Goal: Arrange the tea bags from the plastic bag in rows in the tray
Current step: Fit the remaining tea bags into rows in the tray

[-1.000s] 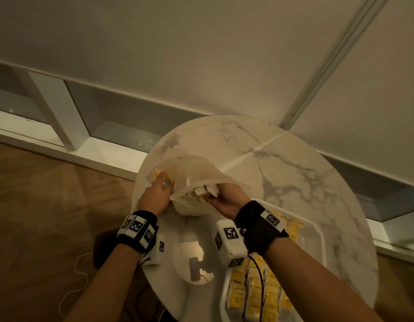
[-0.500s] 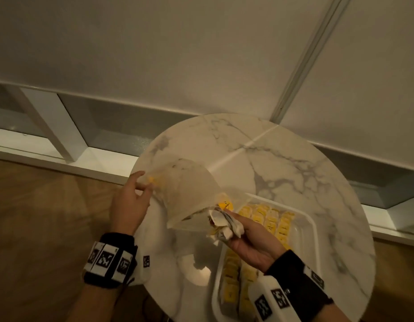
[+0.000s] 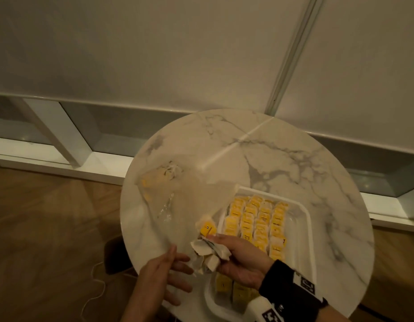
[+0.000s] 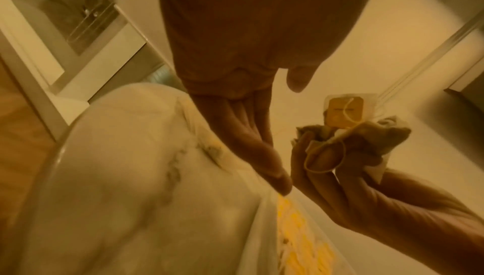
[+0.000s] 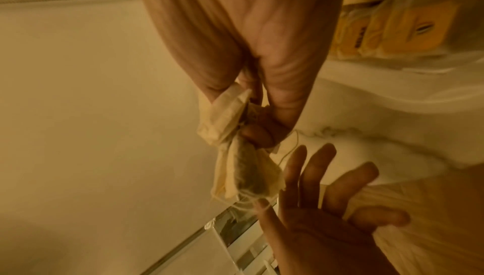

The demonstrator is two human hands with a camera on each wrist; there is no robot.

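Observation:
My right hand [image 3: 221, 248] grips a bunch of tea bags [image 3: 209, 249], pale paper sachets with strings and one yellow tag [image 3: 208, 228], above the near left corner of the white tray [image 3: 309, 231]. The same tea bags [image 4: 348, 132] show in the left wrist view, and the bunch [image 5: 235, 155] hangs from my fingers in the right wrist view. Rows of yellow-tagged tea bags [image 3: 259, 219] fill the tray. The clear plastic bag [image 3: 173, 194] lies slack on the table, left of the tray, with a few bags inside. My left hand [image 3: 175, 270] is spread open just left of the bunch, holding nothing.
The round marble table [image 3: 282, 163] stands by a white wall with a low ledge [image 3: 62, 163]. A wooden floor [image 3: 38, 228] and a thin cable [image 3: 94, 289] lie to the left below the table edge.
My right hand pulled the tea bags out of the plastic bag and drew back toward me. My left hand let go of the bag, which sank flat, and came near the bunch.

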